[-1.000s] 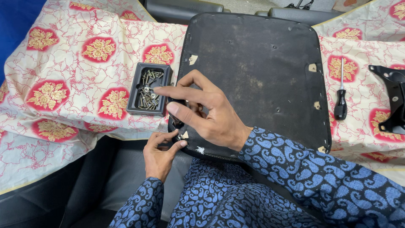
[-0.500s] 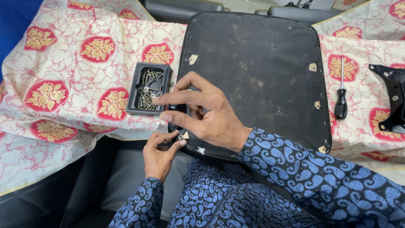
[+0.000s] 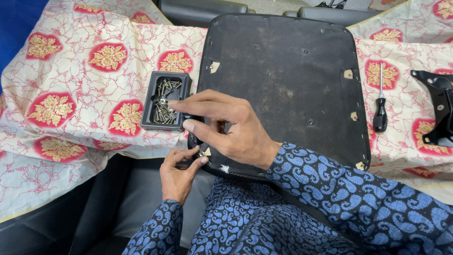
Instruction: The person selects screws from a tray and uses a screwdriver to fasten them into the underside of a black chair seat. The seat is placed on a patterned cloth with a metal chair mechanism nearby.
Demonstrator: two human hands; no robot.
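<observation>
The left hand (image 3: 177,174) sits low at the near edge of the seat pad (image 3: 283,85), its thumb and forefinger pinched shut on something small and metallic, a screw (image 3: 202,153) by the look of it (too tiny to be sure). The pinch lies right against the pad's near-left corner, touching or nearly touching the rim.

Just above it, the right hand (image 3: 226,127) reaches leftward across that same corner. Its fingers are stretched out and slightly spread, not closed on anything I can see; the index and middle fingertips point at the tray (image 3: 150,104), with the index tip over its right rim. The thumb lies below, aimed the same way.

The tray lies to the left of both hands, just beside the pad's left edge, its long axis running away from the person. It holds a heap of screws. The right hand is the nearer of the 2 to it.

Further out, a screwdriver (image 3: 380,106) rests on the floral cloth (image 3: 71,85) to the right of the pad, and a black bracket (image 3: 439,111) lies beyond that.
</observation>
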